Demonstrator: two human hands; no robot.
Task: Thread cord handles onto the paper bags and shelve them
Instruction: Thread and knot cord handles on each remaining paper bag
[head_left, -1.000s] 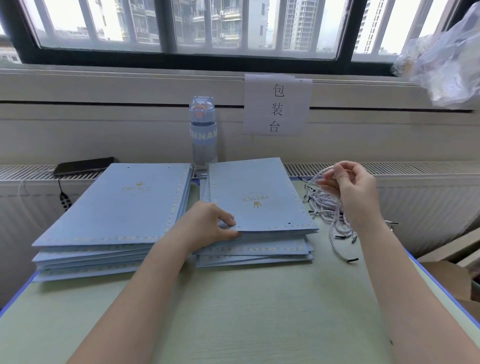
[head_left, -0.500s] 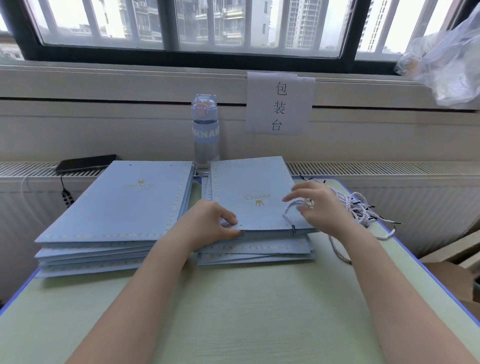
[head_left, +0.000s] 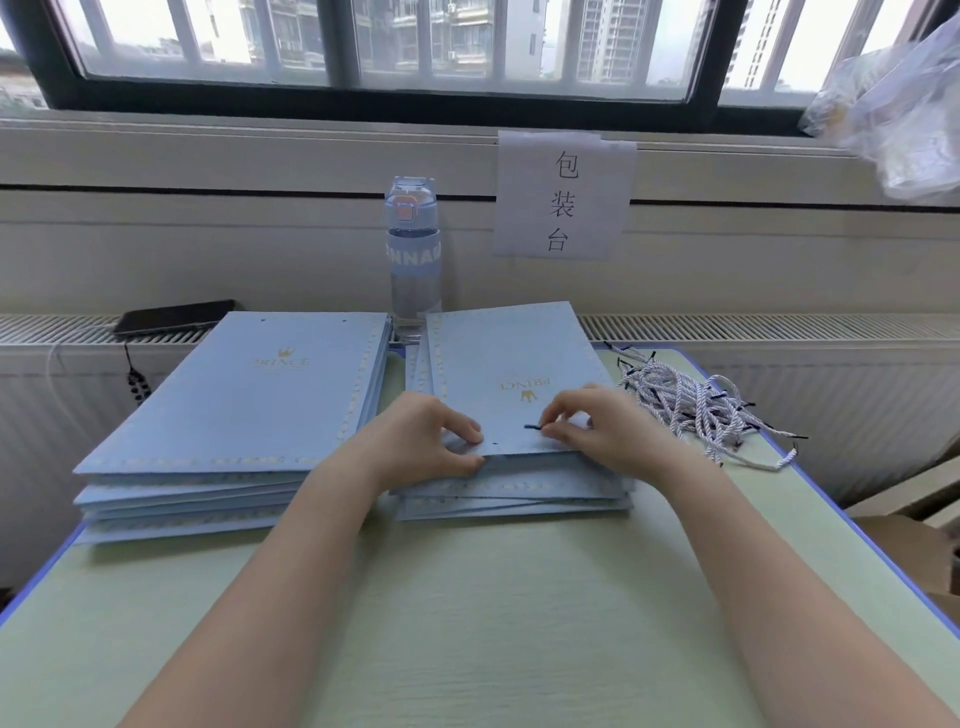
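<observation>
Bag (head_left: 509, 364) under work lies flat on top of the right stack (head_left: 519, 501), toward the far edge of the tabletop (head_left: 467, 597), with its punched near edge facing you. Your left hand (head_left: 431, 441) pinches that near edge, fingers curled on top and thumb below, evidently to steady the paper and open a gap behind the hole (head_left: 494, 445). Your right hand (head_left: 597, 426) pinches a cord (head_left: 532, 427) just behind its black tip, thumb and forefinger pressed together. The tip points left and lies just short of the hole. Gripping so near the tip is sound, since it stiffens a limp cord. Spare cords (head_left: 685, 405) lie heaped by the right edge, within reach of the threading hand. Left stack (head_left: 249, 395) shows no handles. Judgement: threading not yet begun; shelving far off.
</observation>
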